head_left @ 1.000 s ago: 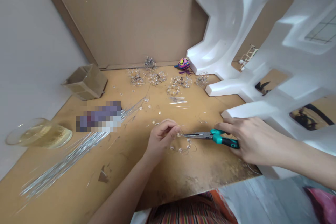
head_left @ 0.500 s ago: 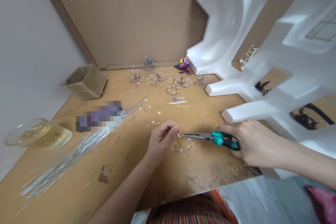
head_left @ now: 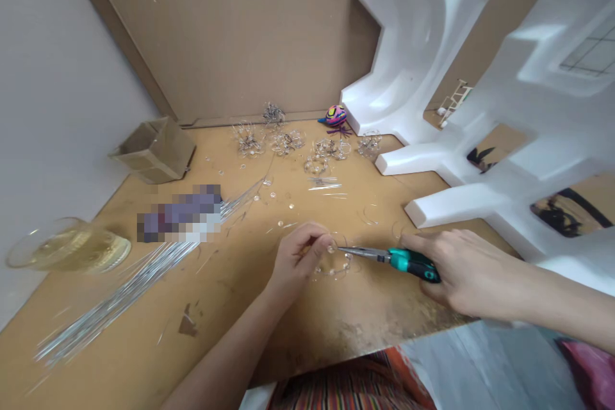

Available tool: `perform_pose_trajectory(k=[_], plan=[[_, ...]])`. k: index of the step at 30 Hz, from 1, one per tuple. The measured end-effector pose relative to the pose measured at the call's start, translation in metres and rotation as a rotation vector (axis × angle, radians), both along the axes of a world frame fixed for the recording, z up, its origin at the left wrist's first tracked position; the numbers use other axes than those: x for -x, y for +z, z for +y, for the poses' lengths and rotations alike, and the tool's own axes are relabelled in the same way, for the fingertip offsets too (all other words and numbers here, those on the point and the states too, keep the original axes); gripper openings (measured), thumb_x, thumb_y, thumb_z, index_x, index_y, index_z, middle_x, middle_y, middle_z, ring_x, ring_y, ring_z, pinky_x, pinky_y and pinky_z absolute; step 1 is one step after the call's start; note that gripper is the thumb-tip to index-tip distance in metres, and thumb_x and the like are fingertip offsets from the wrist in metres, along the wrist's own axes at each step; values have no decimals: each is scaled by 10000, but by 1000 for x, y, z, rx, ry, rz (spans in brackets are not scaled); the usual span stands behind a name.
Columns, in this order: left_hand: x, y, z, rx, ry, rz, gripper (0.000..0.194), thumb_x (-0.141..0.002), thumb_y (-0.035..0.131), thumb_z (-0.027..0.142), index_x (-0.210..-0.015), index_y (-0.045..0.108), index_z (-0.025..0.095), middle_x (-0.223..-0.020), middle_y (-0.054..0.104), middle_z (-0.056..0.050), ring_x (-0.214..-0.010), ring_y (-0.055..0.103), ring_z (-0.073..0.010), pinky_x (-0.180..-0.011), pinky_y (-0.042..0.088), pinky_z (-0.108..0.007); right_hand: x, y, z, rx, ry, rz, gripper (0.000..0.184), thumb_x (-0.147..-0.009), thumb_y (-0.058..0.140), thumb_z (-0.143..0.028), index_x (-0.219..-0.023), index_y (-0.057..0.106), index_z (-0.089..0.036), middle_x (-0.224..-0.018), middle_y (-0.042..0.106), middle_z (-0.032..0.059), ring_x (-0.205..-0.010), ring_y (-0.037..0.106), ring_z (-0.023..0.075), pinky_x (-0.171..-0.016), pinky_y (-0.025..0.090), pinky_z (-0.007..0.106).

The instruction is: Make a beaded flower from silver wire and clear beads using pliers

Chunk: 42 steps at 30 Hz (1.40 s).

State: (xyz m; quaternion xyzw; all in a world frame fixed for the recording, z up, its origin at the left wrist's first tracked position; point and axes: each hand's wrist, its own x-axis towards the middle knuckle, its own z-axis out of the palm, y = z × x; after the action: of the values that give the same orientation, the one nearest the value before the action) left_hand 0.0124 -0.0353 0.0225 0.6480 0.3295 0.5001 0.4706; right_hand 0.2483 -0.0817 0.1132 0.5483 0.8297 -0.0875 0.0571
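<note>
Over the desk (head_left: 144,346), the right hand (head_left: 456,262) is curled closed, the left hand (head_left: 300,253) pinched; the pliers (head_left: 408,262), gripped by the right, are pointed leftward, tips beside the left-held beaded wire ring (head_left: 348,257).

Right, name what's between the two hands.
The head view shows a beaded wire loop at the left hand, then green-handled pliers in the right hand.

Glossy teal-and-black pliers grip (head_left: 416,265).
</note>
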Motion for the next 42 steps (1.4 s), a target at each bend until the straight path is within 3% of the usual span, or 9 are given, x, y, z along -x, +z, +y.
perform_pose_trajectory(k=[5,9,14,20,31,42], plan=[[-1,-1,3,122,12,-36,210,-842,516,308,-708,580,159,-680,530,8,-546,446,-73,-531,370,-203,-3,3,2,-157,54,-28,367,-619,516,-172,-980,542,-230,-832,595,39,-667,557,187,-542,334,270],[0,-3,6,243,-51,-173,218,-826,539,325,-689,573,159,-668,535,17,-517,440,-59,-493,355,-187,-9,8,9,-204,26,-4,375,-626,511,-190,-998,539,-225,-882,589,49,-694,558,196,-562,355,282],[1,-3,10,448,-160,-355,222,-807,566,324,-662,554,156,-621,537,30,-478,416,-40,-453,319,-161,-19,3,18,81,-36,98,296,-593,484,-131,-865,544,-233,-680,548,-18,-539,475,127,-516,318,249],[-2,-2,8,495,-207,-356,240,-782,594,339,-640,549,150,-619,555,26,-472,418,-38,-447,315,-159,-12,-2,22,322,26,263,217,-572,469,-92,-749,489,-217,-596,473,-54,-524,416,90,-496,297,217],[-2,-5,8,543,-149,-249,228,-750,629,360,-664,585,153,-651,597,-1,-511,452,-54,-468,344,-170,-15,-10,24,351,28,271,173,-580,472,-95,-714,470,-205,-547,387,-65,-496,357,77,-485,267,216],[-3,-3,9,583,-119,-244,244,-723,650,376,-655,589,150,-645,601,2,-500,456,-51,-459,353,-167,-19,-16,24,446,-4,324,190,-597,468,-104,-757,478,-207,-592,403,-60,-516,358,82,-475,267,214]])
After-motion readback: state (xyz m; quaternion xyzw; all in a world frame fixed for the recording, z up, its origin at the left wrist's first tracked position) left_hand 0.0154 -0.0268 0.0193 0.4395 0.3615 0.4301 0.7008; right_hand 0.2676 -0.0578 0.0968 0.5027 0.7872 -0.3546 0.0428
